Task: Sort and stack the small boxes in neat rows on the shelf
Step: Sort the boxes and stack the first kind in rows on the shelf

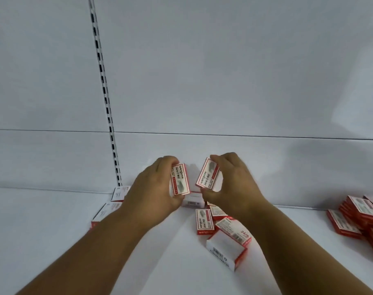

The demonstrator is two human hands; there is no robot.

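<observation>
White shelf (53, 241) below, left hand (158, 186) and right hand (230, 179) each grip one small box, tilted inward.

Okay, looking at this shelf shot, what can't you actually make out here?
Head view only:
- Boxes by the left forearm: partly hidden behind the arm.
- Stack at right: cut off by the frame edge, count unknown.
- Box under both hands: mostly covered.
- Small print on the left hand's box: too blurred to read.

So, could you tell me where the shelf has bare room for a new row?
The white shelf is bare at front left, and between the loose red-and-white boxes and the stacked red boxes at right. It is crowded under both hands.
</observation>
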